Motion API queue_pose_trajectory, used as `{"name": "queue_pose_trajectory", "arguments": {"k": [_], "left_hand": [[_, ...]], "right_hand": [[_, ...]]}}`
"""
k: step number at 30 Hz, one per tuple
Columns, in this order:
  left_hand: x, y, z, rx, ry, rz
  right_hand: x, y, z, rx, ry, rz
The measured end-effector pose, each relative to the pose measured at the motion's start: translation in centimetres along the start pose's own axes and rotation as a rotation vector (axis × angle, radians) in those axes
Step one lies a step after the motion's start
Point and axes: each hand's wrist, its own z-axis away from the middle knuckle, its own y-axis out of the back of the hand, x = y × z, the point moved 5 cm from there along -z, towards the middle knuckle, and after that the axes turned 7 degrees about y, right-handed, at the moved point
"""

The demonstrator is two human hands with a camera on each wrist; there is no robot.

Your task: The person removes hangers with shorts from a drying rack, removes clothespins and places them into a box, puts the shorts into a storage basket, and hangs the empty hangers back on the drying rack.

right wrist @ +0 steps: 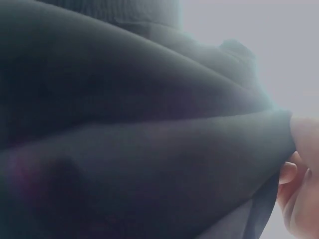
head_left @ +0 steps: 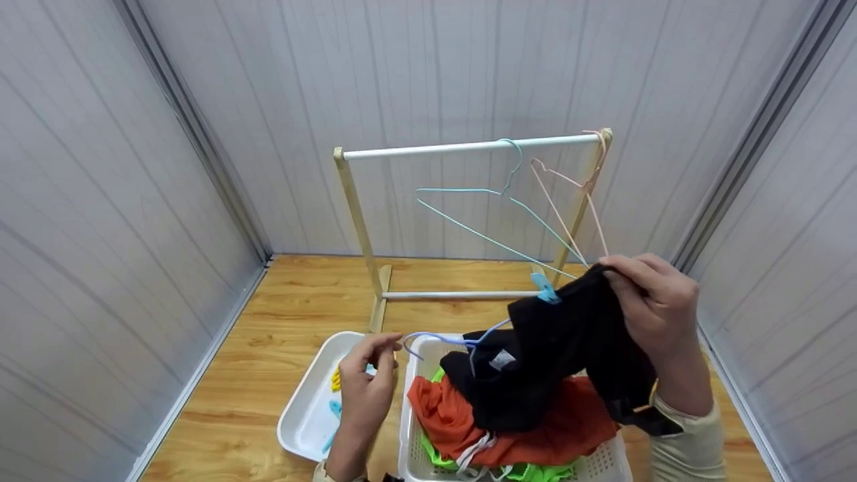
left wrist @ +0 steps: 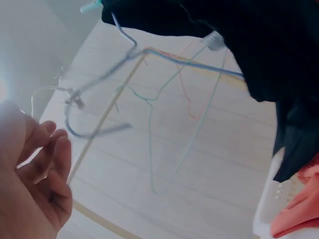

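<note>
A black garment (head_left: 556, 355) with a pale tag hangs over the basket, its cloth filling most of the right wrist view. My right hand (head_left: 653, 301) pinches its upper right corner between thumb and fingers. A light-blue clothespin (head_left: 546, 289) is clipped on its upper edge. From the garment's left side sticks out a blue-violet hanger (head_left: 492, 331), its hook pointing left. My left hand (head_left: 368, 381) is beside that hook, fingers loosely bent, fingertips right by the curve. In the left wrist view the hook (left wrist: 75, 127) is blurred, just past the fingertips (left wrist: 61, 137).
Behind stands a drying rack (head_left: 435, 150) holding a teal hanger (head_left: 462, 190) and a pink hanger (head_left: 569, 177). A white basket (head_left: 406, 435) below contains orange clothing (head_left: 442, 415) and bright green clothing (head_left: 542, 472). Left of it, a white tray (head_left: 298, 418) holds clothespins (head_left: 335, 380).
</note>
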Motion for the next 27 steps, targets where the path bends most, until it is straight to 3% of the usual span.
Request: {"name": "queue_pose_trajectory", "arguments": {"k": [3, 8, 10, 13, 18, 22, 27], "left_hand": [[0.8, 0.0, -0.5, 0.003, -0.061, -0.001], [0.3, -1.0, -0.9, -0.066, -0.168, 0.004], [0.2, -1.6, -1.2, -0.093, -0.193, 0.003], [1.3, -2.5, -2.1, -0.132, -0.205, -0.004], [3.9, -3.9, -3.3, -0.198, -0.169, -0.02], [5.7, -5.1, -4.3, -0.261, -0.084, -0.013], [6.1, -6.5, -5.1, -0.304, 0.019, 0.043]], "right_hand": [[0.0, -1.0, -0.4, -0.055, -0.001, 0.009], [1.1, -2.6, -0.2, -0.121, 0.021, 0.021], [1.7, -3.1, -0.2, -0.147, 0.025, 0.032], [1.9, -3.6, -0.3, -0.181, 0.01, 0.056], [1.6, -4.6, -0.6, -0.22, -0.005, 0.059], [1.3, -5.4, -0.4, -0.245, -0.001, 0.048], [1.0, -6.2, -0.1, -0.266, -0.013, 0.051]]}}
